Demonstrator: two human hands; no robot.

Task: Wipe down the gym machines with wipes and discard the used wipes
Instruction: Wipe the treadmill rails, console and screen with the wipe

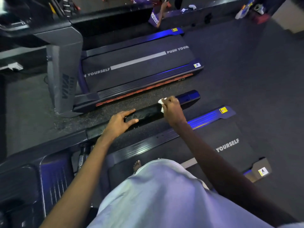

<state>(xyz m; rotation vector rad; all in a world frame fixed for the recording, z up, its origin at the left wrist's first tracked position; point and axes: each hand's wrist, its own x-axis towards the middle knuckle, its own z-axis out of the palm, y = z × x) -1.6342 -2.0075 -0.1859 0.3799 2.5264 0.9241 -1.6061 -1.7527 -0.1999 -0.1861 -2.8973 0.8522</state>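
Observation:
A long black handrail (148, 115) of the treadmill I stand on runs from lower left to upper right. My right hand (172, 107) grips a crumpled white wipe (161, 101) and presses it on the rail near its far end. My left hand (120, 121) rests on the rail closer to me, fingers straight, thumb on the near side. The rail surface between the hands looks wet and smeared.
A second treadmill (139, 69) with a "PUSH YOURSELF" belt stands parallel beyond a strip of speckled floor (105, 111). Its grey upright (64, 76) rises at left. My treadmill's belt (227, 142) lies at right. Another person and bottles (245, 10) are at the far top.

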